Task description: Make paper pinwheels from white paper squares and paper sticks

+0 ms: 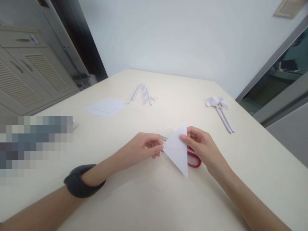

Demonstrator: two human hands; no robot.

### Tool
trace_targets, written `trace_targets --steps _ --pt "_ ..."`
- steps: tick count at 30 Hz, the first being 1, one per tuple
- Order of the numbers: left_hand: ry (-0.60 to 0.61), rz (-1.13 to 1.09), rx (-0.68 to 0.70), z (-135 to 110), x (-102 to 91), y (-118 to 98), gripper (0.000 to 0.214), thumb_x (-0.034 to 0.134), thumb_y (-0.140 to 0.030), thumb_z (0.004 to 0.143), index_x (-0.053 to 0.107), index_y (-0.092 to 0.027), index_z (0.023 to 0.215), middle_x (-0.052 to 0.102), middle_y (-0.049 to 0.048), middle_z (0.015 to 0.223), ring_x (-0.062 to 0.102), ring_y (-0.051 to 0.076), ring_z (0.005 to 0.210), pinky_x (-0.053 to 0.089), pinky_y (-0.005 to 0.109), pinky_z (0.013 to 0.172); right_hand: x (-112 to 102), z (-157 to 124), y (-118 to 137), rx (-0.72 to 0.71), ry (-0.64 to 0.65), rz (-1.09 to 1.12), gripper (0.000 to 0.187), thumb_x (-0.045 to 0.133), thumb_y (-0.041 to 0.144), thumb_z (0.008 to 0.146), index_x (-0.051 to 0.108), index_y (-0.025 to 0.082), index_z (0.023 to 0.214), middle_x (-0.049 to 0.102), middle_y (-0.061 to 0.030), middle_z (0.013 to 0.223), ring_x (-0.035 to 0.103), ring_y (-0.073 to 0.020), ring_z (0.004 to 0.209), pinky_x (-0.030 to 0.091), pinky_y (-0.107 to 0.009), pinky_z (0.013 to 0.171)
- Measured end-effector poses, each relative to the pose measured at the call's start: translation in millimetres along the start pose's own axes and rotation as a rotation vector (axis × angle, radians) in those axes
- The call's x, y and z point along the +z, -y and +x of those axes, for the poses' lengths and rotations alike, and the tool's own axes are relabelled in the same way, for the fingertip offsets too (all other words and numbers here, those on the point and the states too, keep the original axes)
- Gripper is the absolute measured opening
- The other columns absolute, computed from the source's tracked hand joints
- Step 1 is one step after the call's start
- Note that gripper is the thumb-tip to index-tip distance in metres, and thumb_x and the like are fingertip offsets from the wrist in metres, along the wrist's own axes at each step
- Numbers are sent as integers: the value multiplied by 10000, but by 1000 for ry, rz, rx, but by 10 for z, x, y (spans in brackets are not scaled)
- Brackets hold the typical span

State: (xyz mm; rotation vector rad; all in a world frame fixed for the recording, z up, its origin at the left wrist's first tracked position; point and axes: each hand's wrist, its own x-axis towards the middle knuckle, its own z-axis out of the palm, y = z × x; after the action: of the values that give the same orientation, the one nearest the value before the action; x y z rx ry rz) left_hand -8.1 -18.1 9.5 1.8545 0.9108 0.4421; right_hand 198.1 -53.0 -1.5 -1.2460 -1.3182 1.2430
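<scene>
Between my hands is a white sheet of paper [177, 152] folded into a triangle, raised above the table. My left hand [148, 146] pinches its left corner between thumb and fingertips. At the upper part of the right edge, my right hand [201, 141] grips the paper, thumb in front and fingers behind. Scissors with red handles [197, 163] lie on the table beneath, partly hidden by the paper and my right hand; a bit of their metal blade shows near my left fingers.
Flat white paper sheets [104, 107] lie at the left on the table [134, 205]. Several rolled paper sticks [143, 93] and small metallic-looking bits [153, 99] lie farther back. Paper pinwheels on sticks [222, 112] rest at the right. A pixelated area covers the left edge.
</scene>
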Motion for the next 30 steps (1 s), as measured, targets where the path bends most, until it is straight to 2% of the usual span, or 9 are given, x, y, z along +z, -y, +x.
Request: trace_targets --steps 8,12,14,17,19,23,26,30 --pt "11 -4 33 10 13 58 166 475 -216 822 534 -181 671 576 -16 635 558 122 595 430 231 595 2 -10 9 -19 -48 -25 166 562 338 830 559 197 742 476 37 625 496 -111 608 391 -220 562" --pt "-28 23 50 4 20 61 168 483 -216 816 536 -178 660 581 -15 617 562 121 585 429 233 587 35 -8 -4 51 54 -33 161 597 363 798 590 204 824 606 -7 767 590 -163 748 449 -259 645" --pt "-25 5 61 -4 32 63 161 488 -218 814 540 -175 668 579 -15 617 562 117 581 436 229 580 67 -14 -21 112 96 -44 195 638 375 759 608 200 838 656 -33 835 607 -176 744 453 -259 611" --pt "-12 -14 71 -15 48 77 149 497 -218 813 540 -174 678 578 -16 613 569 115 580 447 228 583 117 -31 -32 166 32 -97 216 656 384 726 625 192 819 669 -44 770 597 -177 642 420 -250 503" --pt "-9 -9 71 -19 51 88 148 496 -224 817 535 -176 682 588 -13 629 573 117 587 453 235 593 140 -42 -15 137 -29 -105 183 647 352 726 629 190 808 664 -48 744 589 -179 623 408 -250 481" --pt "-10 3 79 -20 43 79 152 491 -222 826 523 -176 684 590 -13 643 572 117 597 442 234 594 150 -62 37 63 -78 -95 141 609 324 757 616 183 757 625 -36 688 518 -135 534 350 -235 432" --pt "1 -13 76 -21 38 52 153 487 -212 828 529 -174 685 579 -17 638 561 112 591 436 232 595 136 -80 38 44 -117 -112 187 581 358 786 610 181 735 553 -9 602 407 -97 448 258 -226 381" --pt "23 -70 70 -20 38 32 161 485 -200 826 524 -173 673 564 -18 646 547 105 593 443 229 600 106 -107 17 23 -120 -84 221 533 391 823 609 195 752 465 19 553 345 -86 439 225 -221 376"
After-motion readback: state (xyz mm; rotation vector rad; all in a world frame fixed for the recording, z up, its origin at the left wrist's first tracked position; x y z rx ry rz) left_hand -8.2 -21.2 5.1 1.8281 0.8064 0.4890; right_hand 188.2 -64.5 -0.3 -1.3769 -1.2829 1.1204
